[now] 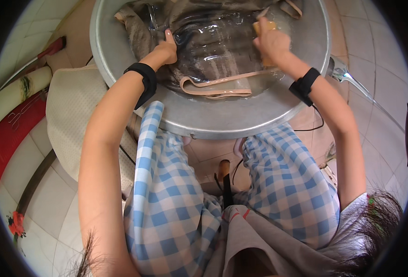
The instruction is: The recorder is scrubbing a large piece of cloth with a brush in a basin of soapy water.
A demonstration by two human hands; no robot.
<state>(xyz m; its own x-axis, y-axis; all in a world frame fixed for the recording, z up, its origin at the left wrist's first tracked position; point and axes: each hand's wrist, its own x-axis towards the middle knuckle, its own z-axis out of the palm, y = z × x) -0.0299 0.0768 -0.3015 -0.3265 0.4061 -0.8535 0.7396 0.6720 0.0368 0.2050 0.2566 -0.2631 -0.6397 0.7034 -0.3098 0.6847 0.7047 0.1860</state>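
1. Cloth (217,48): one large piece, grey-brown, soaked and glossy, darker in patches just right of the left hand (168,50). Peach trim on the edges.
2. Cloth pose: spread but rumpled, mostly between the two hands, and running on past both grips on the far side. Left hand is at its left part; most of those fingers are hidden, so can't tell if they pinch it.
3. Cloth near edge: turned back in a flat loop, trim showing, on the near side of both grips.
4. Block (272,25): yellow-orange, under the right hand (276,44), ends showing beyond and nearer than the fingers. Blurred; exact kind unclear.
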